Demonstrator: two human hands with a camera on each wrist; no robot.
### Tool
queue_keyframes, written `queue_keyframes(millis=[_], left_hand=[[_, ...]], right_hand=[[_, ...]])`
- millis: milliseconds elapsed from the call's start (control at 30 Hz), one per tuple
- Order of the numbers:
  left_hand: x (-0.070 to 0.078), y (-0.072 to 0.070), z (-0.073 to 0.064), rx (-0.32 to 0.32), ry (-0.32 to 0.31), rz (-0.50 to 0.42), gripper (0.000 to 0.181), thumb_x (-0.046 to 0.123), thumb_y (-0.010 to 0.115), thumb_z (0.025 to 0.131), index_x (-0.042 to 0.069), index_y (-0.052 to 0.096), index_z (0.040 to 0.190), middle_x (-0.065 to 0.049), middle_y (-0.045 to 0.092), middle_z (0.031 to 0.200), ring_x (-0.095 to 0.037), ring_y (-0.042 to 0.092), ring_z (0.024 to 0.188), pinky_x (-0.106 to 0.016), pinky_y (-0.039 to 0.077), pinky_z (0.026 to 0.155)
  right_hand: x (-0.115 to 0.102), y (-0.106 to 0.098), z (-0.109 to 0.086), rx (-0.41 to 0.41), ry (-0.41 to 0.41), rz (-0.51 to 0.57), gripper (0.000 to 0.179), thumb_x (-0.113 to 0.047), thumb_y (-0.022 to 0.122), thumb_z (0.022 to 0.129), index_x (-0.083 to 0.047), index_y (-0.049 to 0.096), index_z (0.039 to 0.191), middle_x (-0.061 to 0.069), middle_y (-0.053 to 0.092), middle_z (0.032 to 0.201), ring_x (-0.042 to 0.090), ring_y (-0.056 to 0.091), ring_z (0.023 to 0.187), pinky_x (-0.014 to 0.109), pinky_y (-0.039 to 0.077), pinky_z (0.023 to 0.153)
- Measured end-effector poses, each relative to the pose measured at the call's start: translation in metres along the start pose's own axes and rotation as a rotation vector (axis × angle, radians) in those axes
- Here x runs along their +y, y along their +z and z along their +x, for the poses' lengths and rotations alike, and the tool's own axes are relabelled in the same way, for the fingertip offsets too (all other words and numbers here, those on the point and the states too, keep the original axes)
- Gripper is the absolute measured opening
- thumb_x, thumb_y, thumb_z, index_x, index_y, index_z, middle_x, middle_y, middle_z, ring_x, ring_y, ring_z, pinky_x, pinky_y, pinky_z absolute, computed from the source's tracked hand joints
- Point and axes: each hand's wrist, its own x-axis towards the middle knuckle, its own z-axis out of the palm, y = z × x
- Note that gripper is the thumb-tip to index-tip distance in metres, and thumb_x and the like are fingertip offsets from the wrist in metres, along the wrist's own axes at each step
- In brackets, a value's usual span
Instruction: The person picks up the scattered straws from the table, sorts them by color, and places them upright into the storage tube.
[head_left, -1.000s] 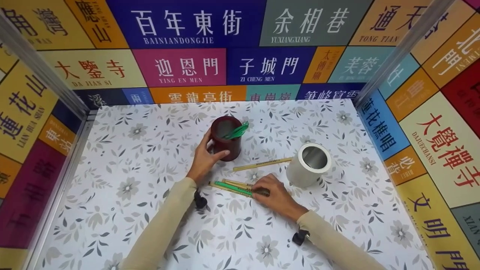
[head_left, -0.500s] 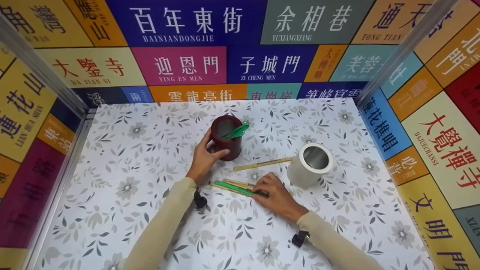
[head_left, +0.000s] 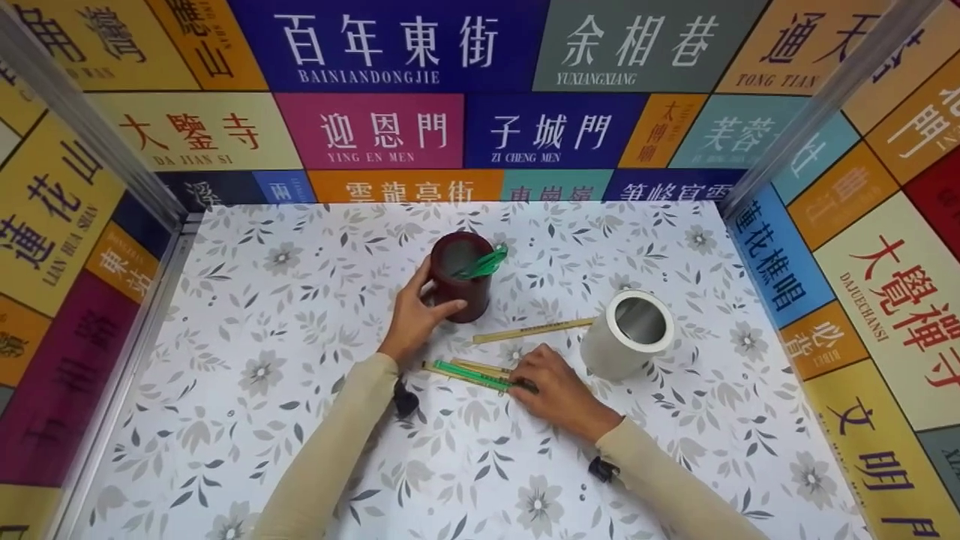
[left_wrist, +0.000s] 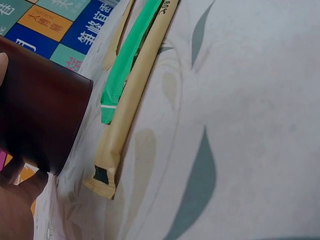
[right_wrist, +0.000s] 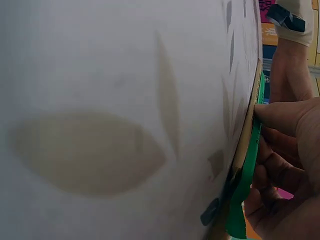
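My left hand (head_left: 416,319) holds a dark red-brown cylindrical cup (head_left: 474,289) from its left side, thumb across the front. Green strips (head_left: 489,261) stick out over the cup's right rim. On the tabletop, my right hand (head_left: 553,386) pinches the right end of a long, thin green packet (head_left: 471,375). That packet lies along tan paper-wrapped packets (left_wrist: 134,107), whose contents are hidden. In the right wrist view the thumb (right_wrist: 280,116) presses on the green packet, with the other fingers curled beneath. Whether a tan packet is also pinched, I cannot tell.
A white cylindrical container (head_left: 619,349) with a dark hollow stands beyond my right hand. Another tan packet (head_left: 529,330) lies apart, its right end reaching the container. Printed panels (head_left: 367,131) wall the flower-patterned tabletop (head_left: 300,300) at the back and both sides.
The head view has shifted slightly, so everything sits a little further right. Both hands, the cup and the packets otherwise stay almost where they were.
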Motion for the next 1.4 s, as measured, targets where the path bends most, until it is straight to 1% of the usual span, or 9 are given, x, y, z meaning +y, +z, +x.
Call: queue_keyframes(millis=[200, 367, 533, 633, 767, 967, 1167, 1333, 1400], left_hand=[[-0.001, 0.005, 0.0, -0.014, -0.001, -0.011, 0.107, 0.029, 0.096, 0.089, 0.025, 0.032, 0.175, 0.003, 0.044, 0.173, -0.022, 0.046, 0.155, -0.043, 0.044, 0.123], [-0.001, 0.006, 0.0, -0.019, -0.007, 0.016, 0.107, 0.03, 0.096, 0.089, 0.024, 0.032, 0.175, 0.004, 0.044, 0.173, -0.021, 0.046, 0.155, -0.042, 0.044, 0.123], [-0.001, 0.005, 0.0, -0.019, 0.004, 0.017, 0.107, 0.027, 0.096, 0.089, 0.02, 0.033, 0.175, 0.001, 0.044, 0.173, -0.023, 0.047, 0.155, -0.042, 0.044, 0.123], [-0.001, 0.004, -0.001, -0.021, 0.012, 0.017, 0.107, 0.026, 0.096, 0.089, 0.02, 0.032, 0.175, 0.0, 0.044, 0.173, -0.024, 0.047, 0.155, -0.042, 0.045, 0.123], [0.0, 0.003, -0.001, -0.029, 0.017, 0.006, 0.106, 0.025, 0.095, 0.09, 0.02, 0.032, 0.175, -0.002, 0.043, 0.174, -0.025, 0.048, 0.155, -0.044, 0.047, 0.121], [0.0, 0.001, 0.0, -0.023, 0.034, 0.004, 0.106, 0.023, 0.095, 0.09, 0.02, 0.031, 0.175, -0.003, 0.044, 0.173, -0.024, 0.048, 0.154, -0.044, 0.048, 0.12], [0.0, -0.002, 0.0, -0.014, 0.027, -0.001, 0.106, 0.027, 0.096, 0.089, 0.025, 0.033, 0.175, 0.002, 0.046, 0.171, -0.021, 0.049, 0.153, -0.043, 0.048, 0.12], [0.0, -0.003, 0.001, -0.013, 0.02, -0.021, 0.106, 0.023, 0.096, 0.089, 0.024, 0.033, 0.175, -0.001, 0.046, 0.171, -0.023, 0.049, 0.152, -0.045, 0.048, 0.119], [0.0, -0.003, 0.001, -0.01, 0.023, -0.03, 0.106, 0.02, 0.096, 0.089, 0.023, 0.033, 0.175, -0.003, 0.047, 0.171, -0.024, 0.049, 0.153, -0.047, 0.047, 0.12]], right_hand=[[0.003, -0.003, -0.001, 0.021, -0.034, -0.029, 0.006, -0.017, 0.088, 0.095, -0.015, 0.083, 0.099, -0.003, 0.076, 0.099, 0.02, 0.06, 0.099, 0.044, 0.052, 0.088], [0.002, -0.007, -0.001, 0.006, -0.057, -0.054, 0.011, -0.015, 0.088, 0.096, -0.012, 0.083, 0.105, 0.001, 0.078, 0.103, 0.023, 0.061, 0.098, 0.046, 0.052, 0.086], [0.002, -0.012, -0.001, 0.01, -0.038, -0.044, 0.01, -0.014, 0.086, 0.097, -0.012, 0.084, 0.106, 0.0, 0.077, 0.104, 0.023, 0.06, 0.096, 0.046, 0.051, 0.086], [0.002, -0.018, -0.001, 0.035, 0.014, 0.033, 0.008, -0.013, 0.086, 0.097, -0.013, 0.084, 0.105, -0.003, 0.075, 0.101, 0.02, 0.059, 0.095, 0.043, 0.052, 0.085], [0.002, -0.027, -0.001, 0.1, 0.106, 0.216, 0.009, -0.009, 0.085, 0.097, -0.014, 0.084, 0.104, -0.006, 0.073, 0.098, 0.016, 0.06, 0.086, 0.036, 0.051, 0.078], [0.001, -0.044, 0.002, 0.264, 0.221, 0.432, 0.015, -0.005, 0.085, 0.097, -0.016, 0.085, 0.107, -0.002, 0.076, 0.094, 0.012, 0.062, 0.076, 0.023, 0.05, 0.068], [-0.004, -0.056, 0.009, 0.406, 0.22, 0.558, 0.013, -0.005, 0.083, 0.099, -0.01, 0.084, 0.111, 0.008, 0.079, 0.1, 0.018, 0.071, 0.088, 0.023, 0.057, 0.078], [-0.011, -0.067, 0.021, 0.449, 0.214, 0.652, 0.01, -0.002, 0.082, 0.099, -0.003, 0.081, 0.11, 0.016, 0.077, 0.101, 0.021, 0.073, 0.09, 0.025, 0.06, 0.081], [-0.013, -0.072, 0.028, 0.466, 0.211, 0.665, 0.011, -0.002, 0.081, 0.099, -0.002, 0.081, 0.11, 0.017, 0.077, 0.102, 0.022, 0.073, 0.089, 0.025, 0.06, 0.077]])
